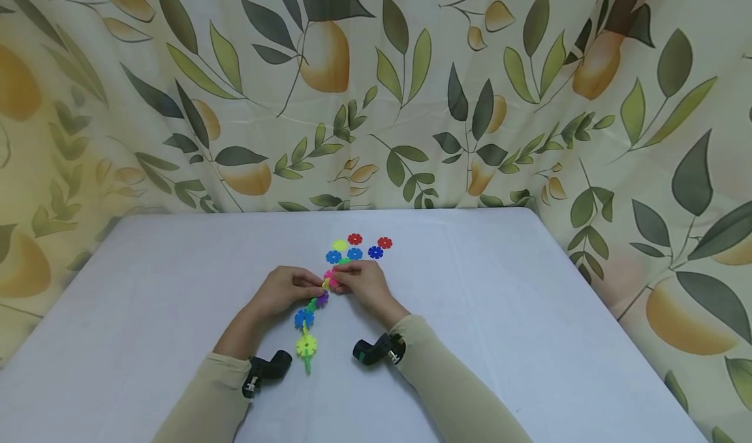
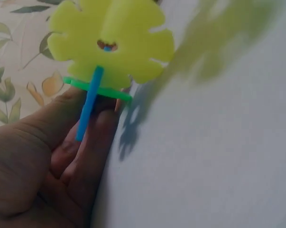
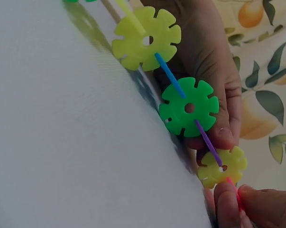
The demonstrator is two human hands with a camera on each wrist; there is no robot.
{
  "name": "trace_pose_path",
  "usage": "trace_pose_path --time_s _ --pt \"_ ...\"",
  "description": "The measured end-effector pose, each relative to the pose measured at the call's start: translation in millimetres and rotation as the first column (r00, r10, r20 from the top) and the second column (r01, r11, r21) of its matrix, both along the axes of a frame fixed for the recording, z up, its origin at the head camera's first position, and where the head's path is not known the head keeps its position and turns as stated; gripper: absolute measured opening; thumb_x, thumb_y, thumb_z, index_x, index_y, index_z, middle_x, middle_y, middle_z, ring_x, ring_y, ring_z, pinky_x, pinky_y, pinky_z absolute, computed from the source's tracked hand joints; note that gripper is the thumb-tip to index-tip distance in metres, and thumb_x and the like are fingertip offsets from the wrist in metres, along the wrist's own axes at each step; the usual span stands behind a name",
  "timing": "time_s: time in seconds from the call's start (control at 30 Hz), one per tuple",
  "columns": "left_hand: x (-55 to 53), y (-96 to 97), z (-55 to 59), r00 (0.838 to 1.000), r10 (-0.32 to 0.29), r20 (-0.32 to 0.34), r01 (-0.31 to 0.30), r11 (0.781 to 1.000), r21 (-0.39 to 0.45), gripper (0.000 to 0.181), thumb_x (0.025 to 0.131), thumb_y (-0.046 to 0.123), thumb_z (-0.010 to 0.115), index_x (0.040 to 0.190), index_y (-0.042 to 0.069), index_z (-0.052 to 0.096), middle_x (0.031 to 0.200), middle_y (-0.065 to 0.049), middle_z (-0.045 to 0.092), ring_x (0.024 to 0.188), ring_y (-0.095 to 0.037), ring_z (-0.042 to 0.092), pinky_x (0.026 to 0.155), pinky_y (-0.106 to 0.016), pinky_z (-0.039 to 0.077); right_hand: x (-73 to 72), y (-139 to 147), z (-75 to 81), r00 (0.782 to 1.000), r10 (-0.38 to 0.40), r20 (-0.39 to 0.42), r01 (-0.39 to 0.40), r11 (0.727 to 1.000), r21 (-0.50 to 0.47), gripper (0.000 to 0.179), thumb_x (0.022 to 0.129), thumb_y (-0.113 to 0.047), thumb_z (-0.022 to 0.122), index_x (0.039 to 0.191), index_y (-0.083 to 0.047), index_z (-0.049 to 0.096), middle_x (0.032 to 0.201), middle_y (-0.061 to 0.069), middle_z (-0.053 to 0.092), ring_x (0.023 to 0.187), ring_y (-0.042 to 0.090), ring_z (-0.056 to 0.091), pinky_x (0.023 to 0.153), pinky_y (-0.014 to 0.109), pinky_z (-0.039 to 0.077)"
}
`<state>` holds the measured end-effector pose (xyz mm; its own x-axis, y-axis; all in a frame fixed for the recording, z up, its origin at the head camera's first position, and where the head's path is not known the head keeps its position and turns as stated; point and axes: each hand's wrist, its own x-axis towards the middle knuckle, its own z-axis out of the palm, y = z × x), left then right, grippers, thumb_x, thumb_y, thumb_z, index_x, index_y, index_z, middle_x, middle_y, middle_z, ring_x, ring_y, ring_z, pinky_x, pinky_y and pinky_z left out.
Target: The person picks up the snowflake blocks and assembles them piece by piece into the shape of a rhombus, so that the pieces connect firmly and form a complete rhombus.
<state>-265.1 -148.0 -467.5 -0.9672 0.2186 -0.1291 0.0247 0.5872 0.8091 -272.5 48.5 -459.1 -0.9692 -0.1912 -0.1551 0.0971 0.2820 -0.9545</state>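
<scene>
A chain of slotted plastic snowflake discs runs toward the front of the table, with a blue disc, a yellow disc and an edge-on green disc in its near part. My left hand grips the chain close to its far end, by a purple disc. At that far end my right hand pinches a pink disc between thumb and finger. The pink disc meets the slotted edge of a small-looking yellow disc. Left-hand fingertips are partly hidden behind the discs in the right wrist view.
Beyond the hands lie several loose discs, among them a red disc, a dark blue disc and a yellow disc. A white cloth covers the table. Behind it hangs a fruit-patterned curtain.
</scene>
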Motion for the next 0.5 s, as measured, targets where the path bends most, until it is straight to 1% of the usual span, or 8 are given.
trace_pose_path --time_s 0.07,0.17,0.2,0.27,0.33,0.4,0.47,0.5 --pt "0.4 3.8 -0.6 1.0 0.004 -0.015 -0.003 1.0 0.002 0.022 0.084 0.031 0.078 0.099 0.015 0.077 0.085 0.004 0.075 0.085 -0.011 0.067 0.086 -0.035 0.053 -1.3 1.6 -0.2 1.0 0.0 -0.009 0.0 1.0 0.007 0.023 0.094 -0.015 0.067 0.114 -0.004 0.072 0.093 0.006 0.074 0.077 0.013 0.072 0.077 0.024 0.058" --pt "0.0 7.1 0.0 1.0 0.026 0.002 -0.026 1.0 0.013 0.026 0.084 0.034 0.078 0.101 0.015 0.076 0.086 0.004 0.075 0.083 -0.011 0.067 0.085 -0.032 0.054 -2.8 3.4 -0.3 1.0 0.005 -0.012 -0.005 1.0 0.013 0.023 0.095 -0.016 0.066 0.115 -0.005 0.072 0.095 0.006 0.074 0.078 0.012 0.072 0.078 0.023 0.057" --pt "-0.1 7.0 0.5 0.999 0.033 0.017 -0.033 0.999 0.034 0.027 0.084 0.034 0.078 0.102 0.013 0.075 0.088 0.002 0.075 0.082 -0.011 0.068 0.084 -0.032 0.055 -2.9 3.7 -0.2 1.0 0.008 -0.008 -0.008 1.0 0.004 0.023 0.095 -0.015 0.066 0.115 -0.005 0.072 0.096 0.006 0.074 0.079 0.012 0.072 0.078 0.024 0.057" --pt "-0.6 5.6 1.2 0.997 0.063 0.053 -0.068 0.994 0.091 0.031 0.086 0.033 0.077 0.106 0.01 0.072 0.09 -0.003 0.075 0.08 -0.013 0.07 0.08 -0.03 0.057 -2.7 3.7 0.2 1.0 0.016 -0.006 -0.016 1.0 -0.012 0.024 0.095 -0.015 0.066 0.116 -0.005 0.071 0.097 0.007 0.074 0.081 0.013 0.072 0.078 0.024 0.057" --pt "-1.6 3.2 1.4 0.992 0.092 0.089 -0.106 0.981 0.165 0.034 0.088 0.03 0.075 0.112 0.007 0.07 0.094 -0.008 0.075 0.079 -0.016 0.071 0.075 -0.03 0.059 -2.3 3.0 0.4 1.0 0.025 -0.002 -0.025 0.999 -0.033 0.025 0.095 -0.014 0.065 0.117 -0.004 0.07 0.098 0.008 0.074 0.082 0.015 0.073 0.079 0.025 0.058" --pt "-2.4 0.8 0.7 0.991 0.093 0.097 -0.113 0.969 0.219 0.038 0.09 0.027 0.073 0.119 0.003 0.067 0.1 -0.013 0.075 0.081 -0.018 0.073 0.073 -0.03 0.06 -1.6 2.3 0.6 0.999 0.032 -0.005 -0.032 0.999 -0.044 0.025 0.095 -0.013 0.065 0.117 -0.003 0.069 0.097 0.009 0.075 0.082 0.016 0.074 0.079 0.026 0.058" --pt "-3.4 0.0 -0.5 0.99 0.094 0.101 -0.116 0.964 0.24 0.04 0.091 0.028 0.072 0.123 0.004 0.066 0.103 -0.014 0.074 0.083 -0.018 0.073 0.074 -0.03 0.06 -1.1 1.8 0.3 0.999 0.035 -0.012 -0.036 0.998 -0.042 0.025 0.095 -0.013 0.066 0.117 -0.003 0.069 0.096 0.009 0.075 0.082 0.017 0.074 0.078 0.027 0.058" --pt "-3.5 -0.1 -1.0 0.991 0.091 0.096 -0.111 0.966 0.235 0.041 0.091 0.029 0.071 0.124 0.005 0.066 0.104 -0.014 0.074 0.084 -0.017 0.073 0.075 -0.03 0.06 -1.0 1.5 0.1 0.999 0.038 -0.017 -0.038 0.999 -0.037 0.024 0.095 -0.013 0.066 0.116 -0.003 0.069 0.096 0.009 0.075 0.081 0.016 0.074 0.078 0.026 0.058"
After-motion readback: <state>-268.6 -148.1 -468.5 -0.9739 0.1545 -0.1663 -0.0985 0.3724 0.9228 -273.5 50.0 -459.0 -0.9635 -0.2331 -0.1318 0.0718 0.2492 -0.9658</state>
